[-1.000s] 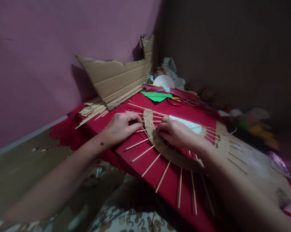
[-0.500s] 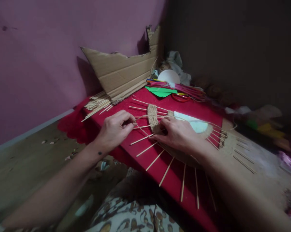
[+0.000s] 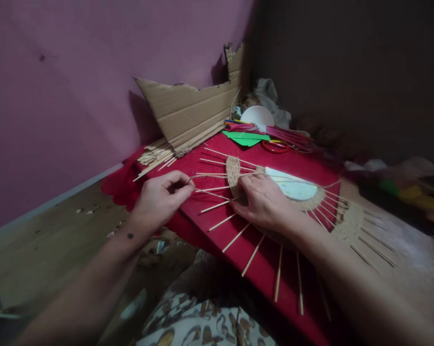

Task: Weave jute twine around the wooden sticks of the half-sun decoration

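Brown twine (image 3: 217, 195) is pinched in the fingers of the left hand (image 3: 161, 196); right of them, a woven band (image 3: 233, 168) lies under the bent fingers of the right hand (image 3: 262, 199), their grip hidden; a pale-blue half-circle (image 3: 291, 183) lies just beyond.

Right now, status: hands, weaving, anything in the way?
Left hand pinching twine. Right hand over woven band, hiding part. Green sheet lies beyond, apart from both hands.
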`<action>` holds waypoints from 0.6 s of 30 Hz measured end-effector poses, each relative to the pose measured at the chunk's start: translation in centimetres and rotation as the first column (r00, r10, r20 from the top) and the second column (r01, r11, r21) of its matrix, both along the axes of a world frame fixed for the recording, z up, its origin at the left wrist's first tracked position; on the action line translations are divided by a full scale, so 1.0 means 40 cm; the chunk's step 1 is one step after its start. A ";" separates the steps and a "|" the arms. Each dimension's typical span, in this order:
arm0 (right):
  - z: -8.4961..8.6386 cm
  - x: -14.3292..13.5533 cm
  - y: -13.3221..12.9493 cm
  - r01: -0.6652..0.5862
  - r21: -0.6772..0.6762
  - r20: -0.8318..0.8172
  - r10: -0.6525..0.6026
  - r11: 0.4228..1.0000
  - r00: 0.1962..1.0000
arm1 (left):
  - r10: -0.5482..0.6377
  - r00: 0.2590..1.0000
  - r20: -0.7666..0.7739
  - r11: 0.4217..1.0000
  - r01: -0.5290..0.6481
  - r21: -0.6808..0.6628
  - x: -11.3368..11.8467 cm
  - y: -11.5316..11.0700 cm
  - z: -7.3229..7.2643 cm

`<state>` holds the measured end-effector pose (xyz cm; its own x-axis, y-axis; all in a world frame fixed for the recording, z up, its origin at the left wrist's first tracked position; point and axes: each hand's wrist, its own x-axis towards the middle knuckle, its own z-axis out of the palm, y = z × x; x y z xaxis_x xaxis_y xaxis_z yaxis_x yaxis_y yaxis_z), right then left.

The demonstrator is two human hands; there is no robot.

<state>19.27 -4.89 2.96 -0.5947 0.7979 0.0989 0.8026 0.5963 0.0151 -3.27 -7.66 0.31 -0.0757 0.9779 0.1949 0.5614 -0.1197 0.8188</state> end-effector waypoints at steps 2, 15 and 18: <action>0.006 0.001 0.002 0.002 0.009 -0.019 -0.002 1.000 1.000 | 0.018 0.997 -0.071 0.999 -0.021 -0.034 -0.005 -0.019 0.003; 0.023 -0.003 -0.025 -0.037 -0.055 -0.057 0.034 0.998 0.998 | -0.082 0.868 -0.489 0.932 0.241 0.271 -0.016 0.057 0.012; 0.020 -0.004 -0.033 -0.055 -0.058 -0.036 0.053 0.997 0.998 | -0.137 0.818 -0.558 0.882 0.358 0.307 0.001 0.107 0.024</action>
<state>19.12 -6.20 3.75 -0.6338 0.7700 0.0737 0.7689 0.6375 -0.0484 -3.23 -3.37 1.27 0.3755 0.7851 0.4926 0.7851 -0.5519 0.2811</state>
